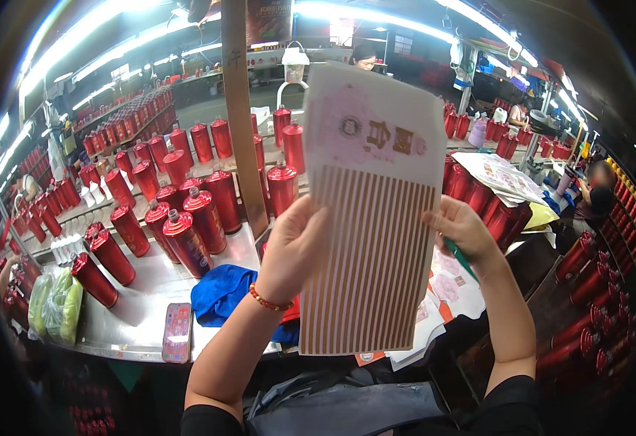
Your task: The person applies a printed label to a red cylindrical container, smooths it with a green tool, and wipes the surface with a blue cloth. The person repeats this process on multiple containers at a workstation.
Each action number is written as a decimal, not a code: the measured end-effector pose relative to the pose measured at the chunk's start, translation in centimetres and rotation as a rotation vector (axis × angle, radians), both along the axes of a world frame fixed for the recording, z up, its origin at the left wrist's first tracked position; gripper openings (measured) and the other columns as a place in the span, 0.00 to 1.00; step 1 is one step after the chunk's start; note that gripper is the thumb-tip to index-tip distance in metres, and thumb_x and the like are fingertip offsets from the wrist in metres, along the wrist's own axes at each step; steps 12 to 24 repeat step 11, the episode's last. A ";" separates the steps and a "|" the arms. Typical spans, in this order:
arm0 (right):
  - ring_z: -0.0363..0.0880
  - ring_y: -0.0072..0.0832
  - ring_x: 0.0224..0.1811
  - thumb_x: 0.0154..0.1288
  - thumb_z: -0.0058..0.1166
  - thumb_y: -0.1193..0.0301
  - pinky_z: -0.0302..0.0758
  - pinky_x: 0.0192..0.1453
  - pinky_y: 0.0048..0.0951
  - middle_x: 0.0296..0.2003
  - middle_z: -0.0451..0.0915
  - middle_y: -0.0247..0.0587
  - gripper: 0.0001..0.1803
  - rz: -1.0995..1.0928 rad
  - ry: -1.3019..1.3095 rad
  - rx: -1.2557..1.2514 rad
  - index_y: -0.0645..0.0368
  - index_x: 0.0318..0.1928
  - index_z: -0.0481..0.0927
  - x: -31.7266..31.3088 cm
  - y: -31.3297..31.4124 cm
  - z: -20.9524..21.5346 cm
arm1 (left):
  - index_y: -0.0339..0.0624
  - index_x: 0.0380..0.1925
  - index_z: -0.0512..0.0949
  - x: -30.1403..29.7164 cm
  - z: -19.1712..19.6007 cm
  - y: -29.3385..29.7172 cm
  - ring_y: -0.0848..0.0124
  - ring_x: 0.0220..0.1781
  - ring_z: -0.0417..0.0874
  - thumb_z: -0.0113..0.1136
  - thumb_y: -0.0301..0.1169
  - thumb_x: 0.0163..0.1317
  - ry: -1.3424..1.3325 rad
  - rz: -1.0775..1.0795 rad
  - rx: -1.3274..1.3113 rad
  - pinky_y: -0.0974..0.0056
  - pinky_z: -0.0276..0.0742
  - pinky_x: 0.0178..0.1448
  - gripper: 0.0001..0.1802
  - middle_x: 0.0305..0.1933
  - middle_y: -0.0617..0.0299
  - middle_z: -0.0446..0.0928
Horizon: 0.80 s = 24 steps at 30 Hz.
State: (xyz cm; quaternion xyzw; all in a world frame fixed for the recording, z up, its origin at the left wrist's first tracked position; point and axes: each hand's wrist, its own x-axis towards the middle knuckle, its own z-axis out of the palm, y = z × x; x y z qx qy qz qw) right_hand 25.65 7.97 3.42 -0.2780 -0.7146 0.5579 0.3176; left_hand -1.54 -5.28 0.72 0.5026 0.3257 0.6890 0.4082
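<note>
I hold up a tall, pale printed sheet with brown vertical stripes below and a pink-and-gold design at its top. At its left edge my left hand is closed on it, thumb in front; a beaded bracelet circles that wrist. Gripping the right edge is my right hand, which also keeps a slim green tool against its palm; the tool's tip is partly hidden. Glossy red bottles stand upright to the left, beyond my left hand. Below that hand lies a crumpled blue cloth.
A phone lies at the metal table's front edge, near a bagged yellow-green bundle. A wooden post rises ahead. Printed sheets rest atop bottles at right; papers lie below my right hand. Other people sit farther back.
</note>
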 end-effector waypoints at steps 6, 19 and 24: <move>0.72 0.13 0.18 0.73 0.66 0.63 0.67 0.21 0.18 0.24 0.78 0.26 0.16 -0.076 0.017 -0.153 0.57 0.55 0.84 -1.1 -2.1 -2.8 | 0.34 0.63 0.74 0.5 -2.3 -1.6 0.83 0.54 0.78 0.47 0.31 0.82 0.153 -0.025 0.060 0.71 0.75 0.60 0.17 0.54 0.67 0.81; 0.73 0.16 0.18 0.73 0.66 0.63 0.68 0.20 0.20 0.24 0.79 0.29 0.16 0.000 -0.008 -0.180 0.54 0.56 0.84 -0.5 -1.9 -4.8 | 0.32 0.67 0.71 0.8 -3.1 -3.1 0.79 0.54 0.74 0.48 0.29 0.81 0.282 0.007 0.095 0.69 0.72 0.62 0.20 0.51 0.62 0.79; 0.73 0.16 0.18 0.73 0.66 0.63 0.68 0.20 0.20 0.24 0.79 0.29 0.16 0.000 -0.008 -0.180 0.54 0.56 0.84 -0.5 -1.9 -4.8 | 0.32 0.67 0.71 0.8 -3.1 -3.1 0.79 0.54 0.74 0.48 0.29 0.81 0.282 0.007 0.095 0.69 0.72 0.62 0.20 0.51 0.62 0.79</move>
